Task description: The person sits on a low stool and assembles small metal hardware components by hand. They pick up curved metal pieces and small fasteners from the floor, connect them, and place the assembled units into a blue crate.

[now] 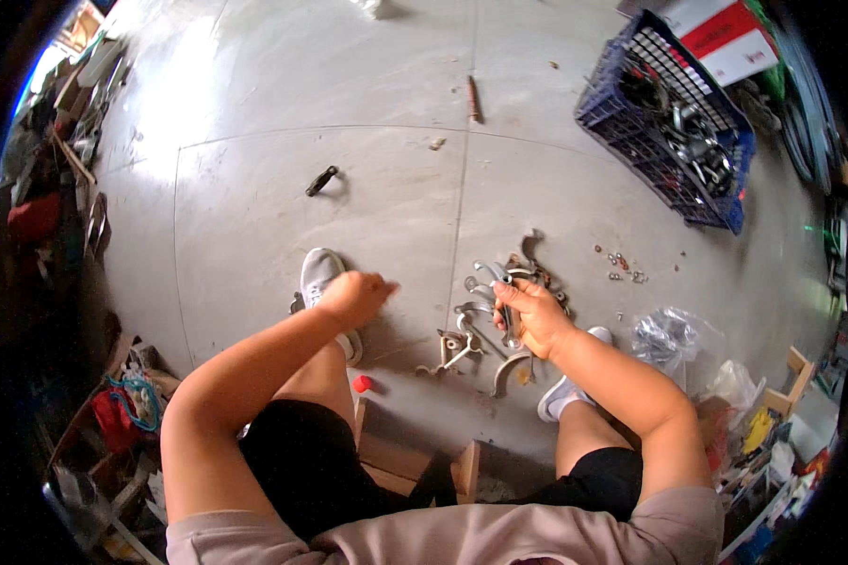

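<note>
"Grey floor (386,193) all the way across, cut by thin joints, with clutter (115,421) banked along both sides. What's the main thing on it?"

"A pile of metal parts (481,309), mostly curved and hooked pieces, some silvery, some rusty. Measure everything from that pile."

"Fine. Where's the right hand (537,318)?"

"Over the right part of the pile, its fingers closed around a silvery metal piece (512,330). The piece is slim and long, and it shows against the pile, with one end up past the thumb and the other out below the fingers."

"And the left hand (356,298)?"

"Left of the pile and apart from it, curled and blurred. I can't tell whether it grips anything."

"What lies on the pile's right?"

"Some small metal bits (618,261) near it, scattered loose. Nearer than those, still to the right, a clear plastic bag (669,337). Well beyond the pile, up to the right, a blue crate (627,155) with more metal parts (697,141) in it, and a white-and-red carton (740,56) by its far side."

"Other side?"

"Beyond the pile and to the left, a dark metal piece (321,181). Well beyond the pile, a rusty brown rod (473,100). On its near left, a small red cap (362,383)."
</note>
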The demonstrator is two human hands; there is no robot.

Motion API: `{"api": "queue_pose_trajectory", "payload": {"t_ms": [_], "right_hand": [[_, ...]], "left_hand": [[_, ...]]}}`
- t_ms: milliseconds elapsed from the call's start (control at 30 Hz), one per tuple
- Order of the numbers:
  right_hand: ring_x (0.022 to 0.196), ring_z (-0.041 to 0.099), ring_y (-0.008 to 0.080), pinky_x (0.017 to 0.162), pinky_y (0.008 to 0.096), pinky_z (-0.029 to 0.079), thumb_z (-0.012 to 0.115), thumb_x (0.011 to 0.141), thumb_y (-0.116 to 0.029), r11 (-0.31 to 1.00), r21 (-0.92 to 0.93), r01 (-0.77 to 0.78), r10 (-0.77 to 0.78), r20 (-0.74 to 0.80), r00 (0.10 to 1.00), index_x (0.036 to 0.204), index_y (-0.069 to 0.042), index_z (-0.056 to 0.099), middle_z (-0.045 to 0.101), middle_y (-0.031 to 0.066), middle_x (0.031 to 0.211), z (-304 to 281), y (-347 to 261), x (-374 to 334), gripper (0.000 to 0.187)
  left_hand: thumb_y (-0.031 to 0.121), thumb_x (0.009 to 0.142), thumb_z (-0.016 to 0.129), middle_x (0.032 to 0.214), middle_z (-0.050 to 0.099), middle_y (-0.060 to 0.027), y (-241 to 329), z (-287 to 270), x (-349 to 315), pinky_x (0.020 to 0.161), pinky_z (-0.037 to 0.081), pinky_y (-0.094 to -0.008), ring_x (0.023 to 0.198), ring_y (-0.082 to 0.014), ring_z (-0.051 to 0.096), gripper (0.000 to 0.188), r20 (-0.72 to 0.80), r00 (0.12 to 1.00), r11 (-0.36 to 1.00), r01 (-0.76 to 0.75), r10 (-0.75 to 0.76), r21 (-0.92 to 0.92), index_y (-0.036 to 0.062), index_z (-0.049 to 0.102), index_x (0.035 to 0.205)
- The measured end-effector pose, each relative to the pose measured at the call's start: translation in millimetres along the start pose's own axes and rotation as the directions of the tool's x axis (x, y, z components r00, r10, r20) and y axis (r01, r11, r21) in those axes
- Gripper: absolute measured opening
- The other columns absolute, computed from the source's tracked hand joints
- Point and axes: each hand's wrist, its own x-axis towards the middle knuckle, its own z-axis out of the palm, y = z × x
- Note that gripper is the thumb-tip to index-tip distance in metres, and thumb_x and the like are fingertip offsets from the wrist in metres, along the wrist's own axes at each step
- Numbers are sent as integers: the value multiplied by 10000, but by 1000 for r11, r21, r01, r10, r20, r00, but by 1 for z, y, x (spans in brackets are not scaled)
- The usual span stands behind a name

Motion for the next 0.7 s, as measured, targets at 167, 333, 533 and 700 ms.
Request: {"api": "queue_pose_trajectory", "payload": {"t_ms": [167, 333, 533, 700], "right_hand": [[596, 530, 119, 531, 232, 440, 640, 790, -204, 997, 17, -80, 81, -54, 995, 854, -83, 516, 529, 11, 721, 21, 10, 38, 185], [586, 530, 131, 535, 251, 465, 633, 787, -157, 986, 17, -163, 164, 0, 987, 875, -68, 500, 519, 29, 754, 36, 5, 53, 182], [656, 568, 158, 580, 269, 469, 591, 813, -145, 985, -7, -171, 171, 11, 985, 866, -77, 514, 572, 81, 812, 42, -3, 59, 116], [681, 580, 157, 578, 265, 477, 552, 852, -181, 997, -10, -74, 74, 67, 995, 909, -75, 504, 579, 116, 897, 42, -24, 35, 131]], "left_hand": [[271, 767, 577, 854, 622, -166, -105, 0, 46, 748, 454, -382, 850, -322, 587, 234, -235, 847, 843, 366, -477, -394, 56, 615, 850], [243, 731, 623, 1000, 586, -115, -150, -26, 91, 792, 446, -375, 970, -274, 541, 266, -368, 672, 757, 482, -643, -442, 94, 580, 947], [208, 715, 613, 1101, 510, -67, -151, -41, 126, 847, 431, -367, 1049, -262, 460, 288, -586, 596, 815, 538, -549, -216, 158, 570, 995], [180, 752, 587, 930, 560, -66, -128, -48, 117, 774, 444, -320, 908, -206, 513, 211, -467, 671, 817, 442, -575, -371, 69, 555, 929]]}}
